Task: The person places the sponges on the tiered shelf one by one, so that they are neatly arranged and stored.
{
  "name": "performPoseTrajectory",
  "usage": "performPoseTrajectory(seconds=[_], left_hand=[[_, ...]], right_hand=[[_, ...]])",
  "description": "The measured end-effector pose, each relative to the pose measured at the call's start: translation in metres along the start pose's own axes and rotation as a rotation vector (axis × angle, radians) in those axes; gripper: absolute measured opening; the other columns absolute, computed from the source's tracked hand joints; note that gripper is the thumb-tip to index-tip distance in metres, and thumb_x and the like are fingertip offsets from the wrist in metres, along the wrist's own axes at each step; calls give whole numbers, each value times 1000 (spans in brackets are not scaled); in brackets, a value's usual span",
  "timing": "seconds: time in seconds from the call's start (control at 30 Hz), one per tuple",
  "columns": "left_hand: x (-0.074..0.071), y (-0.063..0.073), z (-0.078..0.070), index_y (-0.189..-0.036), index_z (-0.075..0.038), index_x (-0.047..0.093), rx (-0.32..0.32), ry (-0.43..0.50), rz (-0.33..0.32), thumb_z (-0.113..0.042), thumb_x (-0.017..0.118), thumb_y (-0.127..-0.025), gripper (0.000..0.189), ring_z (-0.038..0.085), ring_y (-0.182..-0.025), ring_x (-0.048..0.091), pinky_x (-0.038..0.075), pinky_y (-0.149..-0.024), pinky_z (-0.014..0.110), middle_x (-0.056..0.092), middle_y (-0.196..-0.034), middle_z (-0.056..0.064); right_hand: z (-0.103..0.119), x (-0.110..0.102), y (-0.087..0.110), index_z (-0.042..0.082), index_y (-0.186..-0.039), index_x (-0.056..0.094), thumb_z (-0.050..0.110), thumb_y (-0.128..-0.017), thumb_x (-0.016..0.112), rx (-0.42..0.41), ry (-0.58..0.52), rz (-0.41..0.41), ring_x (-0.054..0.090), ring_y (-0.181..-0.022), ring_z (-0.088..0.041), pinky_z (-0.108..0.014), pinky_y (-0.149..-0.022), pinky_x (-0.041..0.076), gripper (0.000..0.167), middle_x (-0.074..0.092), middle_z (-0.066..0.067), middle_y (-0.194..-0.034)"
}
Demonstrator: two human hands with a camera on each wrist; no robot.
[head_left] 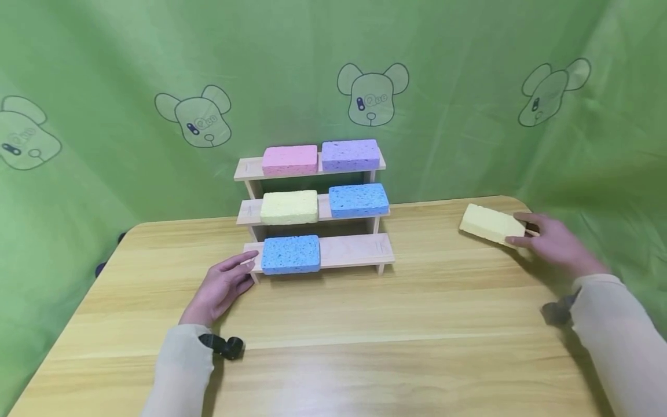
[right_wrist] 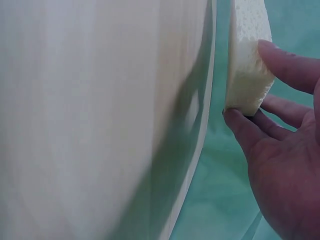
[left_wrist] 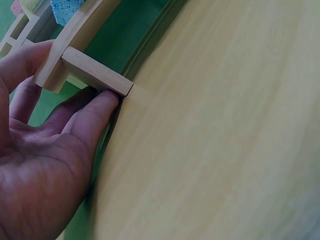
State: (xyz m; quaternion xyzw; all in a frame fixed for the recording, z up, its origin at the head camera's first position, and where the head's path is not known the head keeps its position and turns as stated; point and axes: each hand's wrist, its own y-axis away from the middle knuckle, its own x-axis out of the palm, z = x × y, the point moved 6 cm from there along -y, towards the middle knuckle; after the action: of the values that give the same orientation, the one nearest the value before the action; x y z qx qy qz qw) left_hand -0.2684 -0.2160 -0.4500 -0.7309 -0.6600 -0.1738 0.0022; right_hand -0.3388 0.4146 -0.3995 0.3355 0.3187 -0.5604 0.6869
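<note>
My right hand (head_left: pixel 554 240) pinches a pale yellow sponge (head_left: pixel 490 225) by its near end, at the right side of the table. In the right wrist view the thumb lies on one face of the sponge (right_wrist: pixel 247 60), with fingertips at its lower end. My left hand (head_left: pixel 224 286) holds the left end of the lowest step of a three-tier wooden rack (head_left: pixel 356 250). The left wrist view shows its fingers at the board's end and against the short leg (left_wrist: pixel 97 72). Beside that hand, a blue sponge (head_left: pixel 290 255) lies on the lowest step.
On the middle step sit a yellow sponge (head_left: pixel 289 207) and another blue sponge (head_left: pixel 358 200). The top step bears a pink sponge (head_left: pixel 289 160) and a purple sponge (head_left: pixel 351 155). A green curtain (head_left: pixel 292 69) with bear prints hangs behind the wooden table (head_left: pixel 365 341).
</note>
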Motion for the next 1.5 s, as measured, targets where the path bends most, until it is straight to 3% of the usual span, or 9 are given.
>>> performPoseTrajectory(seconds=[0.37,0.77,0.97,1.13,1.23,1.27,1.37,1.47,1.5], left_hand=[[-1,1,0,-138,0,53,2,11,1,-9,63,-97,44,19,-115,59,46,-103,37,36,-149,19],[-1,-3,0,-136,-2,57,-7,15,-16,-8,62,-97,40,20,-116,58,48,-100,35,37,-150,17],[0,-5,-2,-142,2,48,-3,12,12,-8,62,-97,48,21,-119,56,45,-103,37,36,-150,18],[-1,-4,-2,-142,2,49,-2,12,12,-8,61,-97,47,20,-118,57,46,-103,37,35,-150,18],[-1,-4,-2,-141,1,50,2,16,11,-7,62,-97,46,21,-118,57,46,-102,37,36,-150,18],[-1,-4,-2,-140,1,51,1,17,12,-7,62,-97,45,21,-118,57,46,-102,36,36,-150,18],[-1,-3,-1,-140,1,51,2,17,14,-7,62,-97,45,20,-117,57,46,-102,36,36,-150,17],[-1,-2,-1,-140,1,51,4,17,10,-7,62,-97,45,19,-116,58,46,-102,36,36,-150,18],[-1,-2,-1,-140,1,51,5,18,9,-7,62,-97,45,19,-116,58,46,-102,36,36,-150,18]], right_hand=[[22,7,5,0,-154,20,37,-94,66,-35,-61,9,15,-132,-61,-77,-100,14,84,16,-37,-151],[40,12,10,-7,-148,31,20,-92,70,-185,-29,-45,27,-126,-61,-76,-99,23,73,28,-37,-144],[46,12,16,-8,-147,32,14,-91,70,-201,-45,-51,31,-124,-62,-73,-98,29,71,29,-37,-143],[50,13,21,-7,-147,33,13,-91,71,-222,-43,-55,32,-124,-61,-72,-98,31,71,31,-36,-143],[49,12,23,-7,-146,35,11,-90,71,-238,-43,-64,34,-124,-59,-39,-107,40,70,33,-34,-142],[49,13,24,-7,-146,35,11,-89,72,-241,-42,-65,34,-124,-59,-38,-106,41,70,33,-33,-142],[53,13,28,-4,-147,37,12,-89,72,-242,-41,-62,36,-124,-56,-4,-91,35,69,35,-31,-143],[60,14,31,-4,-146,38,10,-89,72,-263,-54,-55,36,-125,-55,-4,-92,35,68,36,-31,-142],[62,14,32,-4,-146,39,10,-89,73,-273,-59,-56,36,-125,-53,3,-85,30,68,36,-30,-141]])
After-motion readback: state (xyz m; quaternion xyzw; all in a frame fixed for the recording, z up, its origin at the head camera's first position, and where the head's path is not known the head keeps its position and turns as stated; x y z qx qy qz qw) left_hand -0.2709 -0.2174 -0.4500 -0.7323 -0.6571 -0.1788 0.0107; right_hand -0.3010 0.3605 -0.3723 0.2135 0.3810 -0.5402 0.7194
